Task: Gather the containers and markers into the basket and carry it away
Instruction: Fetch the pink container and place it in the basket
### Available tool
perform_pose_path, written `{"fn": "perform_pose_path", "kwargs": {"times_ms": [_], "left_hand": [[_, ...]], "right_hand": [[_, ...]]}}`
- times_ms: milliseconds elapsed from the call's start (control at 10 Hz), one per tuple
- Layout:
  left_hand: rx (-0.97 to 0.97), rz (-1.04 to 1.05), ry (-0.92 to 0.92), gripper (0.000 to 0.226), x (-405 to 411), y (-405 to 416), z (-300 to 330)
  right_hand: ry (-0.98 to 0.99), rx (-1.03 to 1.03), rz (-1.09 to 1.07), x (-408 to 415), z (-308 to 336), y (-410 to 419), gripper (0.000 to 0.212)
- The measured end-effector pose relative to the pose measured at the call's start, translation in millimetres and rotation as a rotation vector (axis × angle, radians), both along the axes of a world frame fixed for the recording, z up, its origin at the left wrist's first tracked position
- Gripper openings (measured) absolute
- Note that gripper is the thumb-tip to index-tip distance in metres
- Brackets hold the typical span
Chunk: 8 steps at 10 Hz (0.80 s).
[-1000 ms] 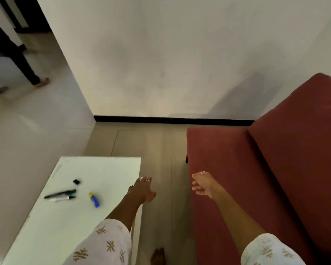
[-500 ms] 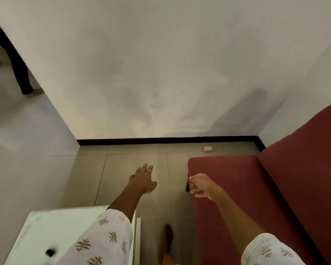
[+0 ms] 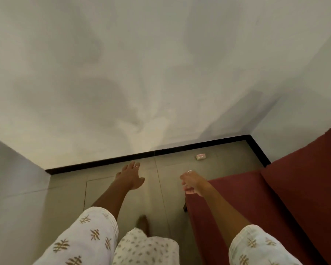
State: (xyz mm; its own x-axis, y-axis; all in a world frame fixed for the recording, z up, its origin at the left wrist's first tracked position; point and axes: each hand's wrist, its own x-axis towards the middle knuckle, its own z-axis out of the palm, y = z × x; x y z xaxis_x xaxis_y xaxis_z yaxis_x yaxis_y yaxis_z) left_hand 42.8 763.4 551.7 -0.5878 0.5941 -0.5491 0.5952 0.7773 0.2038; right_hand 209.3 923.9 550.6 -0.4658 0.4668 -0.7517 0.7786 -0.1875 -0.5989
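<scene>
No basket, containers or markers show in the head view at this moment. My left hand [image 3: 130, 177] is stretched forward over the tiled floor, palm down, fingers spread, a ring on one finger, holding nothing. My right hand [image 3: 191, 182] reaches forward beside the front corner of the red sofa, fingers loosely curled, also ringed, with nothing in it. Both arms wear white sleeves with a gold pattern.
A red sofa [image 3: 275, 197] fills the right side. A white wall with a black skirting strip [image 3: 141, 154] stands close ahead. A small pale object [image 3: 200, 156] lies on the floor near the corner. My bare foot [image 3: 142, 223] is on the grey tiles.
The view has moved forward and right: the white table with the markers slid down out of frame, the other person at the far left is gone, and the wall is much closer.
</scene>
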Motion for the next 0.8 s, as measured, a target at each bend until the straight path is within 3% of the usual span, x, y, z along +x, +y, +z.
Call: {"fn": "perform_pose_path", "kwargs": {"times_ms": [300, 500, 600, 800], "left_hand": [[-0.016, -0.188, -0.104, 0.071, -132.1, 146.5, -28.7], [-0.121, -0.377, -0.126, 0.077, -167.6, 232.2, -49.2], [-0.121, -0.435, -0.157, 0.077, -163.9, 281.8, -61.6], [-0.095, -0.437, -0.244, 0.071, -142.7, 381.4, -89.8]], "right_hand": [[-0.097, 0.039, -0.233, -91.7, -24.7, 103.7, 0.004], [-0.236, 0.12, -0.094, -121.1, -43.6, 161.1, 0.017], [-0.312, 0.123, -0.106, -120.5, -57.3, 196.8, 0.013], [-0.35, 0.024, -0.215, -99.9, -112.0, 276.7, 0.038]]}}
